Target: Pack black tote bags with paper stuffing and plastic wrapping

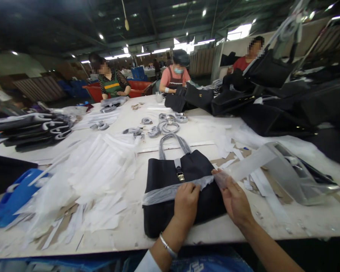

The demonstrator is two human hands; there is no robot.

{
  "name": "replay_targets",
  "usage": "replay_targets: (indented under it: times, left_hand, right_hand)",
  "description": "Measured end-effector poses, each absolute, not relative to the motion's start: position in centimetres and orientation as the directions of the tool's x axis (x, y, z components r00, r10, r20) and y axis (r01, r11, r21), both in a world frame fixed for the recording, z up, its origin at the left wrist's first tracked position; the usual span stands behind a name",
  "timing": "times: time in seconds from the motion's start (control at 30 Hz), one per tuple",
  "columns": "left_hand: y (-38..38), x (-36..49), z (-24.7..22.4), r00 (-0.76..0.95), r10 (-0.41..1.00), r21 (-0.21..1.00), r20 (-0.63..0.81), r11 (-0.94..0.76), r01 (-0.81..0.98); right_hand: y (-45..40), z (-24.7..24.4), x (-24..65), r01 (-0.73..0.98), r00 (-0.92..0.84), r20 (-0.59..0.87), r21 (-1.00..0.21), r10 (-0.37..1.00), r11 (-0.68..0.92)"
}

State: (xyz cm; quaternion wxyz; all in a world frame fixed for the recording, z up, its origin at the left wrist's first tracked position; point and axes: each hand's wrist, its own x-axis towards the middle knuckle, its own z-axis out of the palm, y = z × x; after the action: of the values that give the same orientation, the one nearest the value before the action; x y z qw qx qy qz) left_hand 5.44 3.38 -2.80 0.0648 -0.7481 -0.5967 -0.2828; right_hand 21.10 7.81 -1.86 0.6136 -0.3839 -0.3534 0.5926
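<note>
A black handbag (pixel 161 217) lies on the white table, its wrapped handles (pixel 174 139) pointing away from me. Across its front runs a band of thin translucent wrap (pixel 161 194), below a metal clasp (pixel 181 176). My left hand (pixel 187 200), with a silver bangle at the wrist, rests on the bag front with curled fingers pressed on the wrap. At the bag's right edge, my right hand (pixel 232 192) pinches the end of the wrap between thumb and fingers.
White sheets (pixel 102 162) are heaped at left, beside a blue object (pixel 15 198). A tape dispenser (pixel 289 170) stands at right. Wrapped straps (pixel 168 124) lie beyond the bag. Black bags (pixel 272 113) pile up at back right. Several people work beyond the table.
</note>
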Motion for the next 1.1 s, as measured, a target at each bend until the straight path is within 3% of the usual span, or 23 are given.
replay_targets:
  times: [0.13, 0.37, 0.5, 0.73, 0.9, 1.0, 1.1]
  left_hand:
    - [4.1, 5.7, -2.8, 0.131, 0.855, 0.323, 0.502, -0.326, 0.888]
    - [5.8, 6.5, -1.7, -0.076, 0.883, 0.656, 0.463, -0.283, 0.7]
    - [6.1, 7.0, -0.7, -0.188, 0.855, 0.761, 0.483, -0.303, 0.574]
    - [6.1, 7.4, -1.3, -0.118, 0.834, 0.72, 0.539, -0.383, 0.579]
    - [6.0, 7.5, -2.2, -0.058, 0.831, 0.674, 0.553, -0.405, 0.618]
    - [6.1, 7.7, -2.5, -0.02, 0.858, 0.594, 0.514, -0.339, 0.73]
    - [6.0, 8.0, -2.6, 0.004, 0.865, 0.483, 0.503, -0.284, 0.828]
  right_hand:
    - [8.0, -2.2, 21.4, -0.505, 0.04, -0.006, -0.863, 0.999, 0.015]
    - [8.2, -2.6, 21.5, -0.555, 0.013, -0.048, -0.831, 0.999, -0.033]
    - [8.1, -2.9, 21.5, -0.499, 0.001, -0.065, -0.865, 0.998, -0.056]
    - [8.2, -2.1, 21.4, -0.253, -0.04, -0.008, -0.967, 0.999, -0.018]
    - [8.4, -2.5, 21.2, -0.202, 0.007, -0.004, -0.979, 1.0, -0.002]
    - [8.1, -2.8, 21.2, -0.222, 0.016, -0.002, -0.975, 1.0, 0.001]
    - [7.4, -2.2, 21.6, -0.063, 0.058, 0.102, -0.992, 0.993, 0.106]
